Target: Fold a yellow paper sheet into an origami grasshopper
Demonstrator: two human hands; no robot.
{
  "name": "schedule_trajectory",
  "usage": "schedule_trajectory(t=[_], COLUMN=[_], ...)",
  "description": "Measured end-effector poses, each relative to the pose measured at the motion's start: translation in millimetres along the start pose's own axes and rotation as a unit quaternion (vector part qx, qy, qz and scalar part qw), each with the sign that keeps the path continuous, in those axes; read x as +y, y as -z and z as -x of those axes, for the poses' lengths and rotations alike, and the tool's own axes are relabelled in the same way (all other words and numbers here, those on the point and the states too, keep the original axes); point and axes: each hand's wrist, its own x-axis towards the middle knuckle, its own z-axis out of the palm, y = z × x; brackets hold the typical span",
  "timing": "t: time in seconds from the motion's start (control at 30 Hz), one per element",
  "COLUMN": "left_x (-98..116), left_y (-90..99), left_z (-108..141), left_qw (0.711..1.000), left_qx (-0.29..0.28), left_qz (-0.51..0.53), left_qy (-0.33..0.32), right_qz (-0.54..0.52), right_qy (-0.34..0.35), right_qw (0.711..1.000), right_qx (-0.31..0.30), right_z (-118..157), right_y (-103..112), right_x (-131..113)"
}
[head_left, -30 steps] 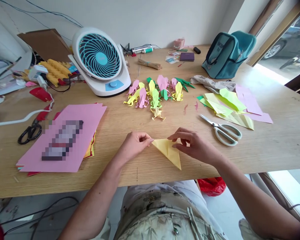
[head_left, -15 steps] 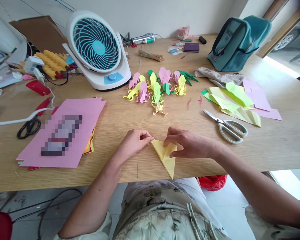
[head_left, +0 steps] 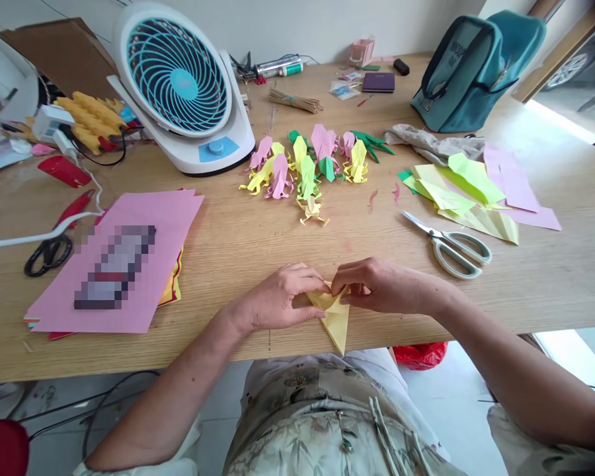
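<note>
A folded piece of yellow paper (head_left: 338,327) lies near the table's front edge, one corner pointing towards me. My left hand (head_left: 282,297) rests on its left side, fingers stretched out and thumb apart from them, both touching the paper. From the right, my right hand (head_left: 377,285) pinches a raised flap at the upper right part of the paper. The fingers of both hands cover much of the paper's upper edge. Beyond them stands a cluster of folded paper frogs, among them a pale yellow one (head_left: 312,210) and a pink one (head_left: 279,177).
Scissors (head_left: 459,248) lie to the right, below loose paper scraps (head_left: 476,218). On the left is a stack of pink sheets (head_left: 129,264) with a blurred-out item on top. A fan (head_left: 183,86) and a teal bag (head_left: 466,79) stand at the back.
My left hand has moved from the paper's upper left corner onto the paper, its fingers spreading. My right fingers have closed on a flap, which now lifts. The view has shifted slightly.
</note>
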Motion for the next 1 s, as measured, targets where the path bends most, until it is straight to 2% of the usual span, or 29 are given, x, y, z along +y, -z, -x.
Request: schedule_trajectory(t=[0.2,0.37,0.53,0.67,0.77,0.8,0.9,1.0], left_x=[-0.8,-1.2,-0.1,1.6,0.6,-0.1,-1.2,0.9], left_y=[-0.6,-1.5,-0.4,0.6,0.2,0.0,-0.5,-0.1], left_z=[-6.9,-11.9,-16.3,-20.0,-22.3,-22.9,-24.7,-27.2], left_qw=[0.996,0.993,0.991,0.989,0.988,0.988,0.989,0.989], left_qx=[-0.041,-0.042,-0.055,-0.068,-0.074,-0.074,-0.075,-0.081], left_qz=[-0.081,-0.111,-0.120,-0.132,-0.138,-0.138,-0.127,-0.122], left_qy=[0.000,-0.006,-0.005,0.007,0.008,0.007,0.013,0.024], right_qz=[-0.011,-0.042,0.002,0.049,0.088,0.093,0.097,0.088], right_qy=[-0.037,-0.059,-0.094,-0.138,-0.154,-0.140,-0.122,-0.132], right_qw=[0.999,0.997,0.995,0.989,0.981,0.981,0.975,0.968], right_qx=[-0.028,-0.040,-0.027,-0.029,-0.078,-0.096,-0.159,-0.196], right_z=[5.9,13.2,19.1,11.3,-3.1,-8.3,-20.5,-25.2], right_y=[3.6,3.9,-4.8,-6.4,2.3,6.4,18.1,25.1], right_x=[-0.5,-0.9,-7.9,-12.8,-11.2,-9.6,-4.5,-3.1])
